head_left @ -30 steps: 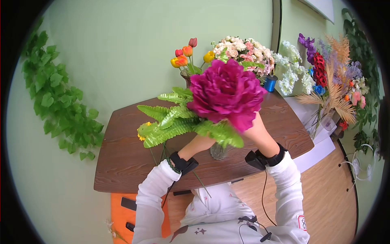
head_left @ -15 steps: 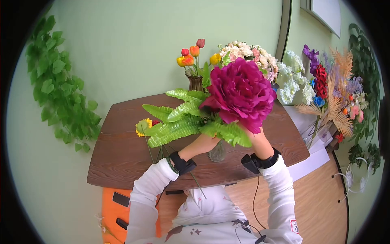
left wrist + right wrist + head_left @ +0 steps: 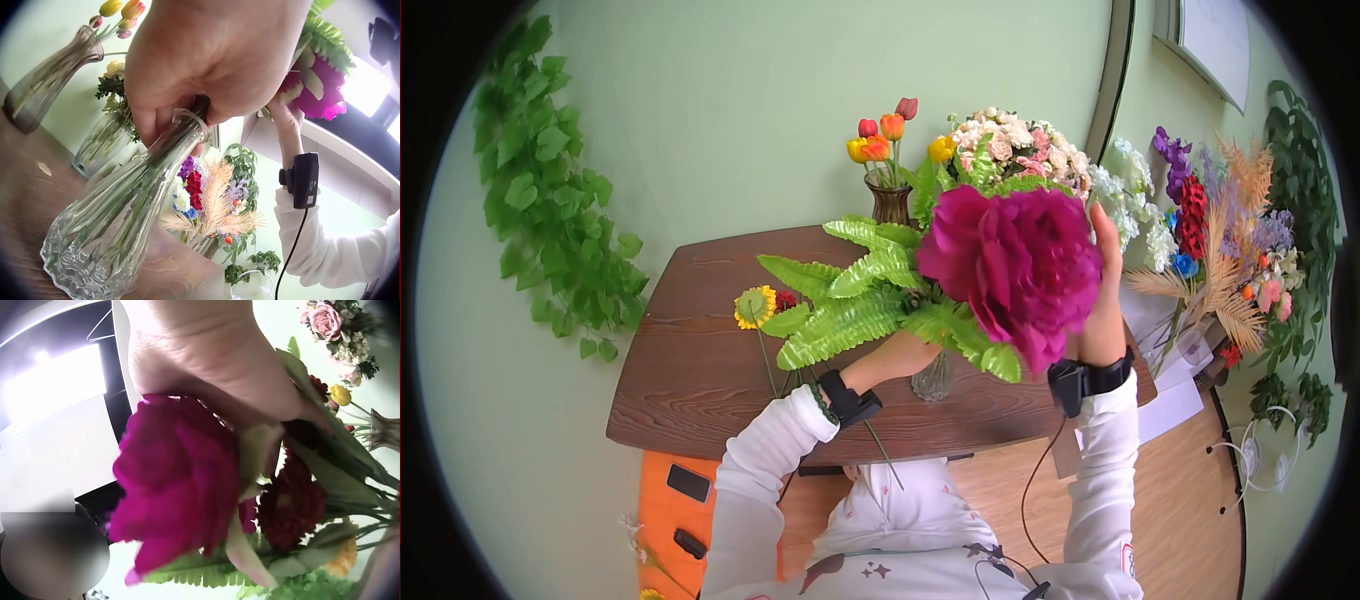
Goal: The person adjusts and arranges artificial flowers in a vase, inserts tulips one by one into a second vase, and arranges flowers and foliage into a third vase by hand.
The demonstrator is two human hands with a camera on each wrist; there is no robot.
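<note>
A large magenta peony (image 3: 1015,265) stands with green fern leaves (image 3: 845,325) above a clear glass vase (image 3: 119,225) on the table. My left hand (image 3: 212,56) grips the flower stems (image 3: 169,147) at the vase's mouth, its fingers curled about the neck. My right hand (image 3: 1104,310) is at the peony's right side, fingers extended upward along the petals; the bloom hides part of it. In the right wrist view a dark red flower (image 3: 290,503) sits beside the peony, under the hand.
Behind stand a brown glass vase (image 3: 890,203) of tulips and a bouquet of pale roses (image 3: 1040,150). A yellow flower (image 3: 754,308) lies at the left, with stems reaching past the table's front edge. More flowers (image 3: 1210,230) stand at the right. A phone (image 3: 689,483) lies on an orange surface.
My right hand has come from behind the peony to its right side, with fingers now showing upright. The bloom has tilted rightward and down. My left hand stays at the vase's mouth.
</note>
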